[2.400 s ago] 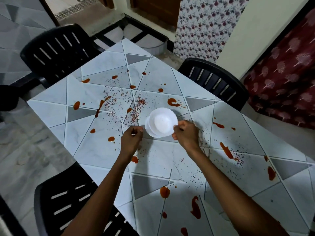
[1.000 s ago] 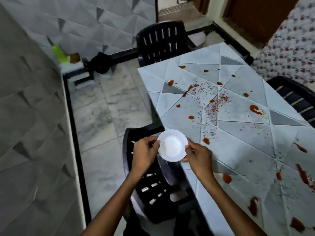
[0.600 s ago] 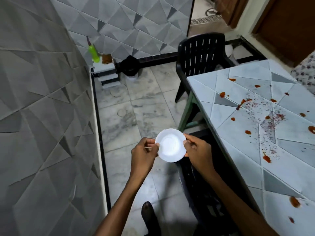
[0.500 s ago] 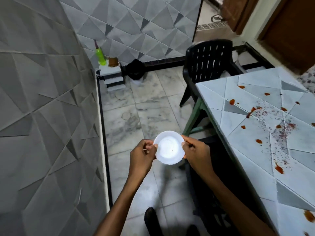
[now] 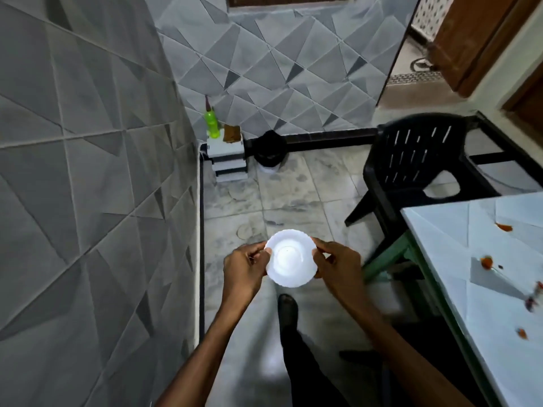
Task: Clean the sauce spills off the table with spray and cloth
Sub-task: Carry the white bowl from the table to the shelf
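I hold a small white scalloped plate (image 5: 291, 261) above the floor, with my left hand (image 5: 245, 270) pinching its left rim and my right hand (image 5: 338, 270) gripping its right rim. The tiled table (image 5: 458, 259) with red sauce spills (image 5: 486, 262) lies at the right edge of view. In the far corner a green spray bottle (image 5: 212, 124) stands on a low white stand (image 5: 226, 155), and a brown cloth (image 5: 232, 133) lies beside it.
A black plastic chair (image 5: 417, 160) stands at the table's far end. A black round object (image 5: 269, 146) sits on the floor by the stand. A grey tiled wall (image 5: 88, 171) runs close along my left. My foot (image 5: 288, 306) is on the marble floor.
I have turned away from the table and stepped toward the corner, carrying the plate in both hands. The table has slid to the right edge of view and the corner stand has come nearer.
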Demonstrator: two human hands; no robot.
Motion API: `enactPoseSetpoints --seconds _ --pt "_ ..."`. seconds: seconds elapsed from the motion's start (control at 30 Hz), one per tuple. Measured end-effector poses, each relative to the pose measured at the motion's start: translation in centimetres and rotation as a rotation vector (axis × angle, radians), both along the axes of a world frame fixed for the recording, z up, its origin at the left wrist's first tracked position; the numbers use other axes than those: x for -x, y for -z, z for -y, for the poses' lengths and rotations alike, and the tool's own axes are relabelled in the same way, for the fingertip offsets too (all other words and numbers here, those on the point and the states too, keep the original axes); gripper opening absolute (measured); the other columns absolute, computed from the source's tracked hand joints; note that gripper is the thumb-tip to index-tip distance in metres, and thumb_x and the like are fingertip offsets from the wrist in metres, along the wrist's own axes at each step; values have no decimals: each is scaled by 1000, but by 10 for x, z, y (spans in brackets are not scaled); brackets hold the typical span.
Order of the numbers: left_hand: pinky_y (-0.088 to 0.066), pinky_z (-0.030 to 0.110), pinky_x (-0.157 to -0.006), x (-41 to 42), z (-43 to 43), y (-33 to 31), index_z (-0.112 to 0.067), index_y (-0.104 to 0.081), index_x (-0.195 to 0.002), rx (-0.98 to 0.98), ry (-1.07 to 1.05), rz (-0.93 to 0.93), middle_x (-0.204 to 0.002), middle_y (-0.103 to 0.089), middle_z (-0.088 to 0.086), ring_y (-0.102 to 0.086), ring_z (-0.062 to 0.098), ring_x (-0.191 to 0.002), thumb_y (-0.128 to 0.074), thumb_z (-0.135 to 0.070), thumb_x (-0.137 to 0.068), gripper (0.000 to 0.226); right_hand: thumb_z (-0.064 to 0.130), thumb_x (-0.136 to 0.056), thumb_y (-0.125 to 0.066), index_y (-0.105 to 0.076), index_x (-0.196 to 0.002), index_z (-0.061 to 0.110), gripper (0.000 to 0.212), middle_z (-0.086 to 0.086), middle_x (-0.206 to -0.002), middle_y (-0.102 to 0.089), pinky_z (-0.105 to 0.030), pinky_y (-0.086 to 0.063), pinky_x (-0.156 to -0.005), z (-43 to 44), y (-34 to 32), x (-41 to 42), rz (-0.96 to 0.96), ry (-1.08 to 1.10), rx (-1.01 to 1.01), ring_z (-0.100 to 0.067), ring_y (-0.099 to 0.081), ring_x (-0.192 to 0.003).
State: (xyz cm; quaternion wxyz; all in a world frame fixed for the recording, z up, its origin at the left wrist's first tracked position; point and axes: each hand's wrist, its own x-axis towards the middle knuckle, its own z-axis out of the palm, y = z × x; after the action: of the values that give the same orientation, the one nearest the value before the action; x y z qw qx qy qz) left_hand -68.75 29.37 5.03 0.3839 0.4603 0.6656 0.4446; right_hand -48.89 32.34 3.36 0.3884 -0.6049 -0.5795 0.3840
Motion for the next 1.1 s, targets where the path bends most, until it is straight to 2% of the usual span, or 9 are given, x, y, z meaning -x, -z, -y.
enactPoseSetpoints --seconds 0.1,0.23,0.33,0.5,0.57,0.63,0.87,0.97,1.1 --pt "-61 39 -71 19 -72 -3 -54 -72 -91 -17 -40 -66 -76 -67 2 -68 19 -75 -64 -26 -89 29 22 -89 -67 -77 -113 22 26 7 -94 -74 -49 -61 -65 -80 4 20 -33 -33 -23 -19 -70 -70" --pt "-53 16 -60 45 -176 -15 -34 -77 -103 -10 -145 -82 -81 -68 3 -70 24 -77 -66 -22 -92 20 10 -92 -70 -76 -114 19 25 9 -90 -72 -48 -61 -59 -202 -5 51 -38 -106 -49 -18 -69 -73" --pt "-59 25 -67 68 -247 -22 -26 -76 -110 -19 -204 -87 -86 -71 -2 -70 18 -81 -67 -22 -92 21 13 -92 -69 -75 -117 17 26 6 -93 -71 -49 -61 -62 -285 -12 77 8 -167 -69 -18 -70 -76" --pt "-59 25 -62 103 -344 -21 -25 -76 -109 -29 -285 -103 -83 -72 0 -70 17 -76 -67 -22 -91 20 7 -92 -67 -75 -117 11 27 6 -97 -70 -47 -63 -70 -395 -17 120 58 -242 -85 -20 -70 -81" --pt "-61 37 -66 119 -383 -15 -25 -77 -106 -17 -303 -89 -80 -72 -1 -70 17 -74 -68 -22 -91 18 7 -92 -66 -75 -117 10 27 1 -99 -73 -25 -60 -76 -437 -18 139 108 -251 -87 -15 -67 -83" --pt "-61 41 -66 138 -425 -5 -23 -78 -104 -2 -328 -99 -78 -72 -2 -70 16 -72 -68 -21 -90 17 8 -91 -65 -75 -118 11 28 -5 -106 -76 -2 -42 -72 -481 -14 159 169 -259 -58 -12 -65 -87" --pt "-61 45 -70 216 -580 20 -25 -78 -104 63 -335 -22 -85 -76 -7 -72 14 -79 -70 -29 -87 20 29 -85 -56 -76 -117 18 40 -5 -98 -77 -7 -44 -75 -638 -1 235 223 -329 -17 -14 -70 -86" --pt "-61 48 -72 253 -646 25 -34 -76 -96 78 -329 3 -85 -76 -8 -71 15 -82 -63 -50 -77 28 21 -90 -62 -76 -112 16 26 0 -100 -76 -39 -63 -70 -705 5 269 145 -352 65 -19 -72 -87" --pt "-61 48 -72 293 -719 35 -43 -71 -86 139 -355 64 -79 -74 -12 -71 13 -77 -65 -43 -75 13 11 -95 -66 -73 -109 10 16 -8 -98 -73 -48 -63 -59 -782 18 307 62 -345 157 -26 -72 -84"
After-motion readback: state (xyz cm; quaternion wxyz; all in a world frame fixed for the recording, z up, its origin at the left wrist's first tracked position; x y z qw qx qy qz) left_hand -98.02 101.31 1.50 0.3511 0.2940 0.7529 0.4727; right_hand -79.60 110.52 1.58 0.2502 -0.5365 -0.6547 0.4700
